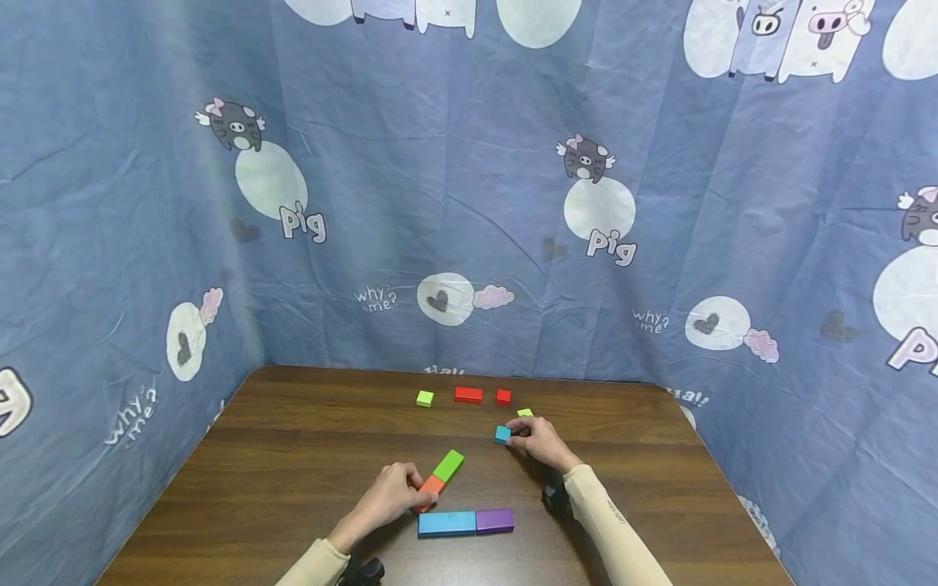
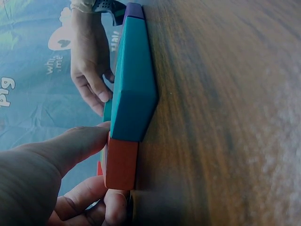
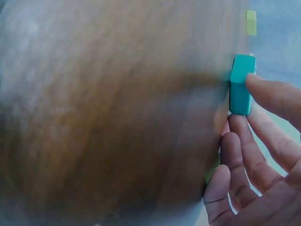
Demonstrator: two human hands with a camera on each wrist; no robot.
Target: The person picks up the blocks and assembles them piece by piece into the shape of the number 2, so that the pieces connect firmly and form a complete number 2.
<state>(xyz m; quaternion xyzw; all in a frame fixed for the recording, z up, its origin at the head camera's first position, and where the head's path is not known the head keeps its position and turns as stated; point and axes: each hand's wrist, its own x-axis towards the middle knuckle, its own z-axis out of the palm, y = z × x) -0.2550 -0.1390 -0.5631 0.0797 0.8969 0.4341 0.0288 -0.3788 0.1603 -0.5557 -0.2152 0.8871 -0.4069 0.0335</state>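
Observation:
My left hand (image 1: 387, 495) pinches an orange block (image 1: 432, 487) between thumb and fingers, low over the table. A green block (image 1: 449, 465) lies end to end with the orange one, slanting away to the right. Nearer me, a long blue block (image 1: 447, 524) sits in line with a purple block (image 1: 494, 521). My right hand (image 1: 542, 444), farther out, grips a small blue block (image 1: 501, 435). In the right wrist view the thumb presses on one face of this block (image 3: 242, 87) and fingertips meet its lower end. A yellow-green block (image 1: 524, 413) is partly hidden behind the right hand.
Toward the back of the wooden table (image 1: 308, 456) lie another yellow-green block (image 1: 425, 399), a red rectangular block (image 1: 468, 395) and a small red block (image 1: 503, 396). A blue printed curtain (image 1: 410, 203) hangs along the back and sides.

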